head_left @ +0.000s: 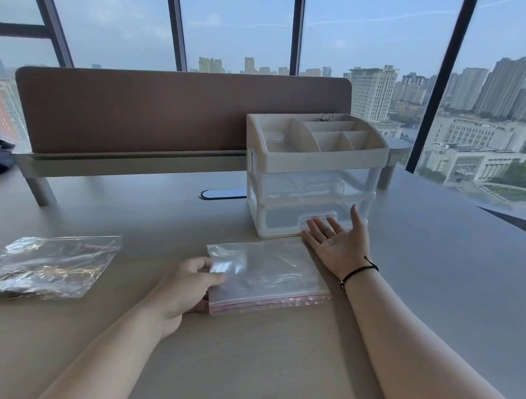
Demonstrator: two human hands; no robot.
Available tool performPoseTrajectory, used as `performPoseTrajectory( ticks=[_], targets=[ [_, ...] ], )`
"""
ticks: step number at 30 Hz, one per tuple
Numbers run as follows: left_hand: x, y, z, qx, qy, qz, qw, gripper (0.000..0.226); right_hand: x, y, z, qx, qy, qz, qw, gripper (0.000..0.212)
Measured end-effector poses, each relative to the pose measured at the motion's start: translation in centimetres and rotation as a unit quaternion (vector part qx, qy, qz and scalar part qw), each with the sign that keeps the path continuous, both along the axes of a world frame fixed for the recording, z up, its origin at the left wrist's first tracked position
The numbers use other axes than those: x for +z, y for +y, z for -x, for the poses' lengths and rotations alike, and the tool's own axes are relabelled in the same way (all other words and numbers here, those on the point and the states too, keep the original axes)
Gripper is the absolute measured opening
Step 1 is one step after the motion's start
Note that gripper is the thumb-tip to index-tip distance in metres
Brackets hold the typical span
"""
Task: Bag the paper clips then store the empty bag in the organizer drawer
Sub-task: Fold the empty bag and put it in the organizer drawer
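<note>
the left hand (189, 282) pinches the empty zip bag (267, 275); the right hand (335, 235) is spread, palm up, fingers at the bottom drawer (312, 221).

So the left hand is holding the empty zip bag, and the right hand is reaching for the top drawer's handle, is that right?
Not quite. In the head view the right hand reaches, palm up, for the handle of the bottom drawer, not the top one. The left hand does hold the empty zip bag.

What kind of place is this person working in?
Most likely a high-rise office. A grey desk with a brown fabric divider panel stands by tall windows overlooking city towers, and a beige plastic drawer organizer sits on it.
</note>
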State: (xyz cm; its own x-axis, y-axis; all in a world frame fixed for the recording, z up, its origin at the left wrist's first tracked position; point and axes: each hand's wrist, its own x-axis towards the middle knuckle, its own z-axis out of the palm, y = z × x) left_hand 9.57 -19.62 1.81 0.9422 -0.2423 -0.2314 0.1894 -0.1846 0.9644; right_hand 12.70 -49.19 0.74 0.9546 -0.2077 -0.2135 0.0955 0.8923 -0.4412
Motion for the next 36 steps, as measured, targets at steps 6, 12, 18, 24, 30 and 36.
performPoseTrajectory(
  ticks=[6, 12, 18, 24, 30, 36],
  targets=[
    [0.5, 0.3, 1.0, -0.013, 0.012, 0.042, 0.999, 0.017, 0.2, 0.2, 1.0, -0.001, 0.006, -0.015, 1.000, 0.076],
    [1.6, 1.5, 2.1, -0.033, 0.040, 0.086, 0.995, 0.018, -0.1, 0.6, 3.8, -0.020, 0.020, -0.010, 1.000, 0.072],
    [3.9, 1.6, 3.8, -0.023, 0.040, 0.145, 0.988, 0.027, 0.0, 0.6, 6.9, -0.032, 0.024, -0.013, 0.999, 0.071],
    [6.8, -1.4, 4.3, -0.037, 0.052, 0.253, 0.965, 0.038, 0.1, 1.0, 8.6, -0.032, 0.053, 0.042, 0.997, 0.068],
    [9.7, -8.8, 2.2, 0.005, 0.082, 0.331, 0.940, 0.027, 0.8, 1.6, 8.6, -0.076, 0.067, 0.030, 0.994, 0.057],
    [9.1, -13.5, -1.1, 0.006, 0.126, 0.213, 0.969, 0.022, 0.7, 1.3, 8.4, -0.060, 0.065, 0.008, 0.996, 0.060]
  ],
)
